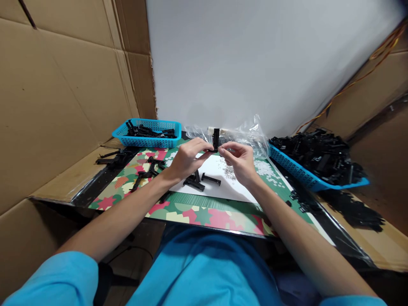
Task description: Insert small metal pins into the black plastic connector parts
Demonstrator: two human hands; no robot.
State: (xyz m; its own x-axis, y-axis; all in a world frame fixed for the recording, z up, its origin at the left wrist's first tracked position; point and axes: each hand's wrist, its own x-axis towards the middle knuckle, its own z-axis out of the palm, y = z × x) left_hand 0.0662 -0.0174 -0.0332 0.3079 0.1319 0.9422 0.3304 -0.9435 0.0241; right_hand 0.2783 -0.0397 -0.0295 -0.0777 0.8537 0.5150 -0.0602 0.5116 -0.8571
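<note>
My left hand (191, 156) pinches a long black plastic part (216, 138) near its lower end, holding it upright above a white sheet (223, 191). Close against the same end is my right hand (237, 159), thumb and fingertips pressed together; whatever lies between them is too small to make out. Several similar black parts (211, 179) lie on the sheet below, and more black parts (142, 178) are scattered on the patterned board left of my left forearm. Beside my right hand, tiny metallic-looking pieces (228, 171) are spread over the sheet.
A blue basket (146, 141) of black parts stands back left; a fuller blue basket (306, 178) is at right. Small translucent discs (267, 170) lie right of the sheet. Clear plastic bags (251, 138) rest against the white wall. Cardboard panels (63, 76) rise at the left.
</note>
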